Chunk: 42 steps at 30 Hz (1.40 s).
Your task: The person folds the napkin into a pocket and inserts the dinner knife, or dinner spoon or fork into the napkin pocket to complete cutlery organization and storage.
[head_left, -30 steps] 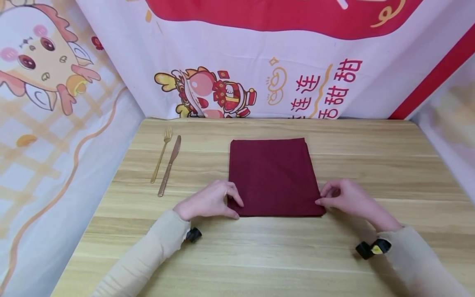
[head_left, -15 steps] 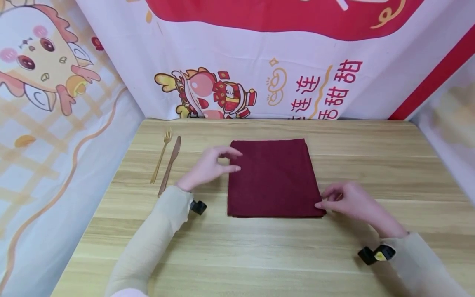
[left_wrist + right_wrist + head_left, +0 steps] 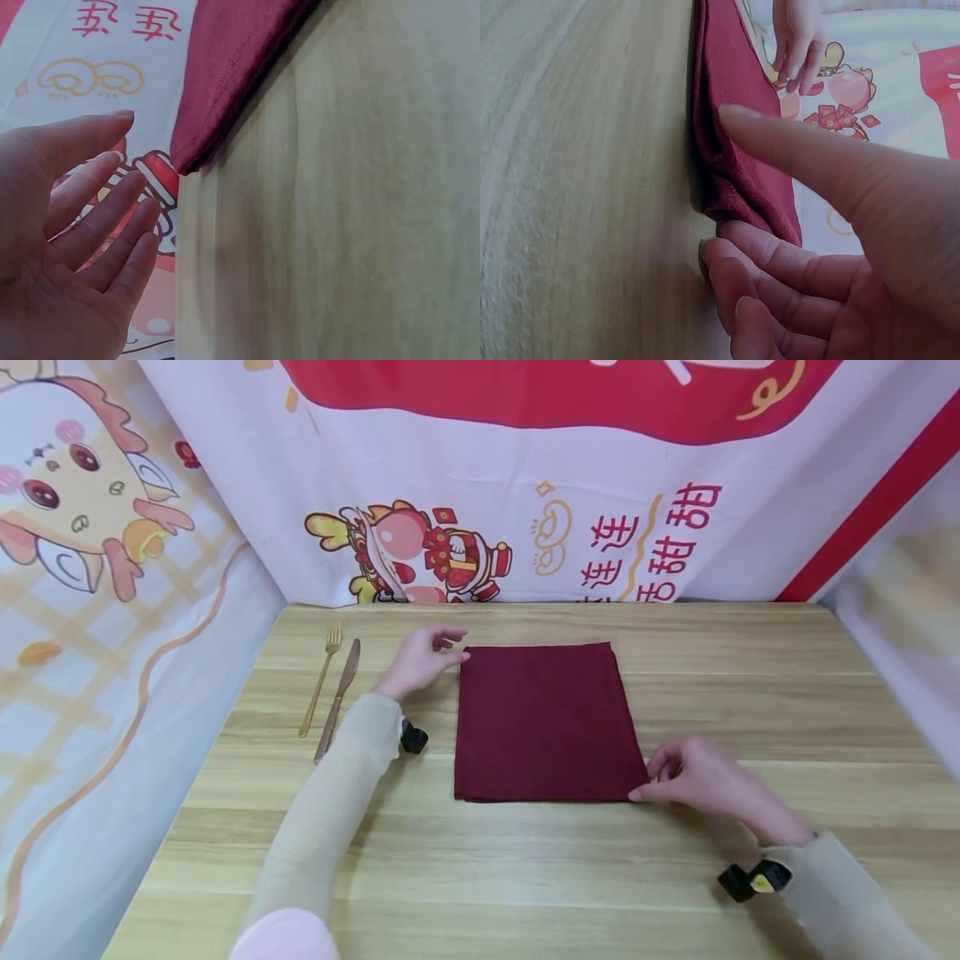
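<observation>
A dark red cloth napkin (image 3: 543, 722) lies folded into a layered square in the middle of the wooden table. By its far left corner is my left hand (image 3: 423, 658), thumb and fingers spread apart. The left wrist view shows a gap between this hand (image 3: 86, 217) and the napkin's corner (image 3: 217, 75). At the near right corner, my right hand (image 3: 697, 781) pinches the edge. In the right wrist view, that hand's thumb (image 3: 780, 142) rests on top of the folded layers while its curled fingers sit against the edge below.
Left of the napkin a gold fork (image 3: 321, 681) and a copper-coloured knife (image 3: 341, 693) lie side by side on the table (image 3: 525, 877). The left sleeve (image 3: 322, 810) passes close to the knife's handle. A printed fabric backdrop (image 3: 465, 468) stands along the table's far edge.
My left hand has travelled from the napkin's near left corner up its left side to the far left corner. My right hand has shifted slightly nearer at the near right corner.
</observation>
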Tool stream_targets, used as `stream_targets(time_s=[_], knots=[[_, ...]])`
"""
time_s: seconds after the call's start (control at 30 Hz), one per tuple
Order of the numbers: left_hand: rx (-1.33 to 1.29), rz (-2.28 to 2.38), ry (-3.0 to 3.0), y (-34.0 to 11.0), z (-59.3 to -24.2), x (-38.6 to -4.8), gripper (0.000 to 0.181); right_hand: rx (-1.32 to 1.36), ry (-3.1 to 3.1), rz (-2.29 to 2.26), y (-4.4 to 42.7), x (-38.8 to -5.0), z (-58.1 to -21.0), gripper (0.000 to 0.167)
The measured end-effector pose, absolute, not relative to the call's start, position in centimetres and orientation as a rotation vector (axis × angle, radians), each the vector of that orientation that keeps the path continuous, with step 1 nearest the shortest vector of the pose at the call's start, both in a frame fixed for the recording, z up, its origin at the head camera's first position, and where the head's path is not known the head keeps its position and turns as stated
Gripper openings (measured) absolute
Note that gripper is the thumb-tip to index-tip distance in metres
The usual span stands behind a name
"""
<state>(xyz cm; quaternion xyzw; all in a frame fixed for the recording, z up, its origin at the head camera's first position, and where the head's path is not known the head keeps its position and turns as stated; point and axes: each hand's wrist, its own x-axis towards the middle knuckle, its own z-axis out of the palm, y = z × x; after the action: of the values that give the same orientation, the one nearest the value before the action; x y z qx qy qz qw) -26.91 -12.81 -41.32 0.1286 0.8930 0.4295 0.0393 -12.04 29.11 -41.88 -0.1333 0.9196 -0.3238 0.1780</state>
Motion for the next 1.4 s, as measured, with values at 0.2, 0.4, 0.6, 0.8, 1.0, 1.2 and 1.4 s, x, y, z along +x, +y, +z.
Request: stream_targets(time_s=[0.2, 0.4, 0.6, 0.8, 1.0, 1.2, 1.4], knots=[[0.407, 1.240, 2.707, -11.9, -42.1, -28.3, 0.045, -0.347, 2.590, -0.887, 28.9, -11.9, -42.0, 0.034], [0.445, 1.086, 2.727, -11.0, -42.9, -28.8, 0.037, -0.356, 2.569, -0.888, 28.8, -12.0, -41.9, 0.028], [0.394, 1.068, 2.788, -10.7, -43.0, -28.9, 0.027, -0.395, 2.541, -0.919, 28.9, -11.9, -41.9, 0.024], [0.361, 1.083, 2.804, -10.7, -43.2, -28.9, 0.022, -0.436, 2.542, -0.945, 28.9, -11.9, -42.0, 0.021], [0.360, 1.121, 2.803, -11.2, -43.3, -28.7, 0.020, -0.463, 2.539, -0.987, 29.3, -12.1, -42.0, 0.015], [0.387, 1.151, 2.799, -12.3, -43.3, -28.4, 0.018, -0.408, 2.502, -1.069, 29.9, -12.8, -41.9, 0.014], [0.407, 1.207, 2.763, -12.9, -43.3, -27.5, 0.017, -0.400, 2.494, -1.137, 31.0, -13.9, -42.4, 0.015]])
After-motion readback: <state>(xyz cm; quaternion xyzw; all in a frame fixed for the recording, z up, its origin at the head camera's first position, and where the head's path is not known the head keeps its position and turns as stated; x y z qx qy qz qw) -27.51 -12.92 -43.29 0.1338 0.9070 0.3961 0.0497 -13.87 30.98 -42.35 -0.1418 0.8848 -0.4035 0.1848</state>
